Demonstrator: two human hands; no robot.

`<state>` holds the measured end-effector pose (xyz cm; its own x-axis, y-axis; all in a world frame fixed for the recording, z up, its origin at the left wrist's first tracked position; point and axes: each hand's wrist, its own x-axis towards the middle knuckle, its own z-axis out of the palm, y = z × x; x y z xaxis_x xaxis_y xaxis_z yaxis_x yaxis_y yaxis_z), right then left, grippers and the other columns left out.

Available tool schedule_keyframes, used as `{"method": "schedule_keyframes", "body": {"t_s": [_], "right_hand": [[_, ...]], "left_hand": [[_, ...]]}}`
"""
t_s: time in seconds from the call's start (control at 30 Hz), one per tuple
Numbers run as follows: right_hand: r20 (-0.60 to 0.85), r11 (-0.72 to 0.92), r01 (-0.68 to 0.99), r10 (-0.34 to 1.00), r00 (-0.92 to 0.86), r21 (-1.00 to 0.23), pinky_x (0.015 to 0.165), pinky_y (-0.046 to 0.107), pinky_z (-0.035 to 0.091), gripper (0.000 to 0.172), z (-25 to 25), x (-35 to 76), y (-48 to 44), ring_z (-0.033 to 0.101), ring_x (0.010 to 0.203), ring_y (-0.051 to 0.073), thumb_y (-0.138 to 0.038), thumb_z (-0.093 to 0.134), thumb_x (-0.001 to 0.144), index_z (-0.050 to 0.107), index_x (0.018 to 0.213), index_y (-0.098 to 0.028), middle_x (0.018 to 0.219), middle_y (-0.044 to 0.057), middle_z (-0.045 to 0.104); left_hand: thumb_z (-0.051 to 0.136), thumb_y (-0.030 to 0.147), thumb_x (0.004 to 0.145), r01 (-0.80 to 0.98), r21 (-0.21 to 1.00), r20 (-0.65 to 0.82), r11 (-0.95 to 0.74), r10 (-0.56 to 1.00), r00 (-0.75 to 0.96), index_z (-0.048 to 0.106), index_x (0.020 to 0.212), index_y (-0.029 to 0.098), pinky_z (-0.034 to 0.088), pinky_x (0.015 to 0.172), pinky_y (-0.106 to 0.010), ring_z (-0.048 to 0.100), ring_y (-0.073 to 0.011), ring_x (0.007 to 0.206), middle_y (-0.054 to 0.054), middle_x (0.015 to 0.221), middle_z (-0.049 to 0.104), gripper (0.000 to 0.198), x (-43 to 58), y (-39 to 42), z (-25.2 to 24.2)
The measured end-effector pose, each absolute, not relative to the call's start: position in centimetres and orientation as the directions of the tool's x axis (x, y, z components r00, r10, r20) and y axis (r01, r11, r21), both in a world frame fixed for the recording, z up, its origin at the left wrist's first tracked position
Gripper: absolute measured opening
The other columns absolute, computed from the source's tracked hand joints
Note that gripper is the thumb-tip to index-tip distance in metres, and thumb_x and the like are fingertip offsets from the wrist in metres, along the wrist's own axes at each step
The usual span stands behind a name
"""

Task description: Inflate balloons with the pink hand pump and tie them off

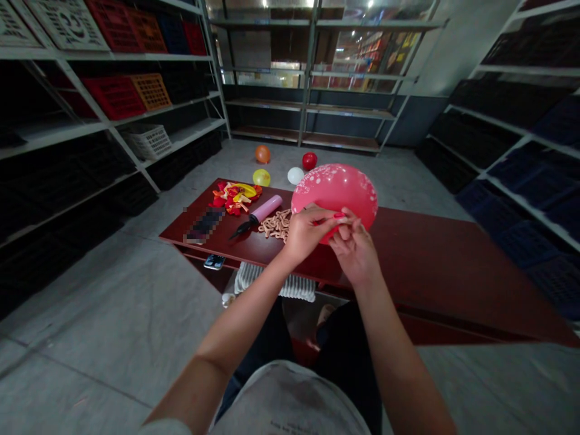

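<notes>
An inflated red balloon (338,188) with a pale printed pattern is held up over the dark red table (430,254). My left hand (310,226) and my right hand (354,244) meet at its near side, fingers pinched together around its neck. The neck itself is mostly hidden by the fingers. To the left of my hands lies a heap of tan, string-like loops (275,226). Beside that heap rests a pink hand pump (266,208) with a black nozzle. Farther left is a pile of uninflated balloons (234,196) in red, yellow and orange.
A blurred dark phone-like item (205,225) lies at the table's left end. Beyond the table, orange (262,154), yellow (261,177), white (295,176) and red (309,161) balloons sit on the floor. Shelves with crates (113,96) stand along the sides.
</notes>
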<state>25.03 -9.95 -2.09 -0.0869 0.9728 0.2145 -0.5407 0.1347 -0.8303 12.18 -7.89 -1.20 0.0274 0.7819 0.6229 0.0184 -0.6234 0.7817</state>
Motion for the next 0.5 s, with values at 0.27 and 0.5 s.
{"method": "schedule_keyframes", "body": {"t_s": [0.27, 0.5], "right_hand": [[0.233, 0.212, -0.524, 0.972, 0.027, -0.825, 0.056, 0.027, 0.034, 0.025, -1.2, 24.6, -8.1, 0.042, 0.063, 0.011, -0.048, 0.075, 0.076, 0.074, 0.094, -0.03, 0.072, -0.003, 0.054], [0.244, 0.196, -0.569, 0.97, -0.009, -0.799, 0.065, 0.028, 0.043, 0.023, -0.7, 24.3, -7.7, 0.051, 0.069, 0.012, -0.039, 0.073, 0.08, 0.074, 0.102, -0.031, 0.087, 0.0, 0.066]], "left_hand": [[0.081, 0.034, 0.076, -0.273, 0.891, 0.336, -0.363, 0.931, -0.139, 0.081, 0.078, 0.023, 0.053, 0.073, -0.033, 0.066, -0.0183, 0.076, -0.005, 0.082, 0.075, 0.011, 13.6, -7.9, 0.4], [0.08, 0.027, 0.076, -0.63, 0.768, 0.085, -0.117, 0.993, -0.08, 0.077, 0.077, 0.015, 0.051, 0.071, -0.026, 0.063, -0.0115, 0.069, -0.004, 0.078, 0.073, 0.013, 14.3, -6.0, 1.0]]}}
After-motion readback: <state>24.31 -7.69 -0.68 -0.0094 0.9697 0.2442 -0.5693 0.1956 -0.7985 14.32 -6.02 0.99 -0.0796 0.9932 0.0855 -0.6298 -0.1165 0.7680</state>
